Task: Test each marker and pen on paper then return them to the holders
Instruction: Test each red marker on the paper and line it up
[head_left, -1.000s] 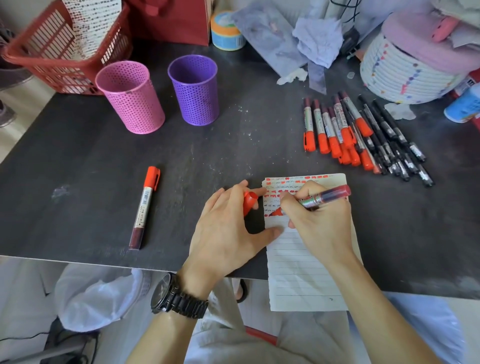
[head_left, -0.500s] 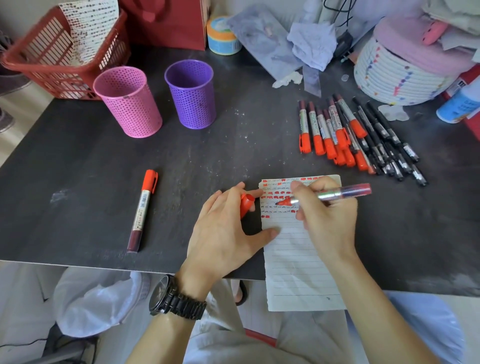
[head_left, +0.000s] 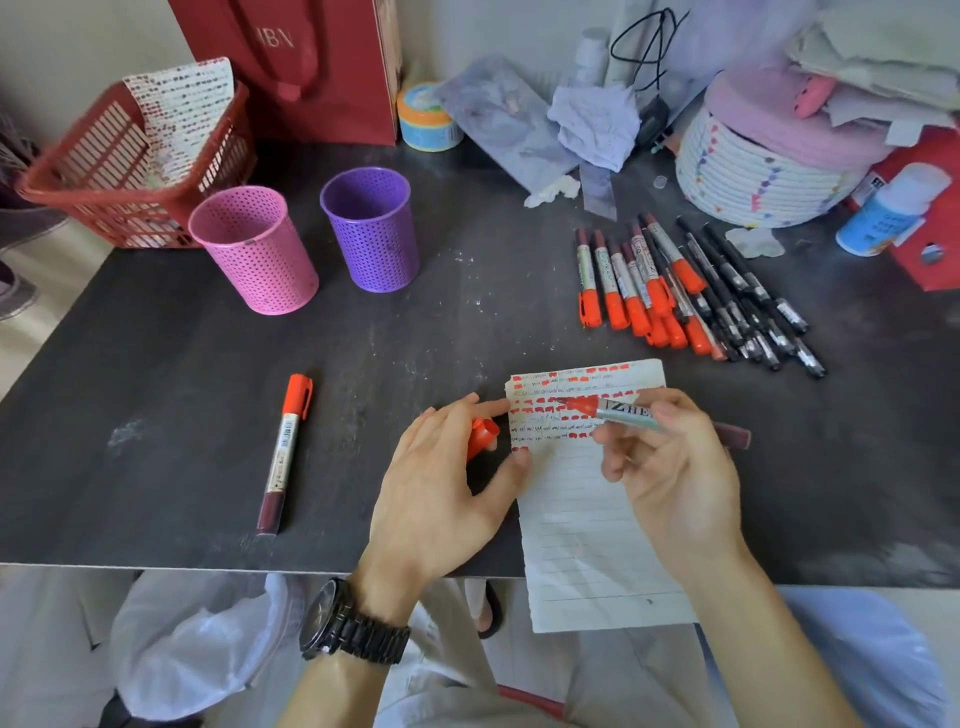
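Note:
My right hand (head_left: 675, 467) holds an uncapped red marker (head_left: 618, 410) above the lined paper (head_left: 582, 519), its tip pointing left over the rows of red marks. My left hand (head_left: 436, 488) holds the marker's red cap (head_left: 482, 437) and its fingertips rest on the paper's left edge. A capped red marker (head_left: 287, 452) lies alone on the dark table (head_left: 182, 364) to the left. A pile of red markers (head_left: 634, 286) and black pens (head_left: 748, 301) lies at the right. The pink holder (head_left: 254, 249) and purple holder (head_left: 371, 228) stand at the back left.
A red basket (head_left: 119, 171) with marked paper and a red bag (head_left: 301, 67) stand behind the holders. A white woven basket (head_left: 758, 171), a blue bottle (head_left: 888, 218), a tape roll (head_left: 428, 122) and crumpled paper crowd the back right. The paper overhangs the table's near edge.
My right hand lifted the marker off the paper and turned it so the tip points left toward the cap. My left hand stayed in place with the cap.

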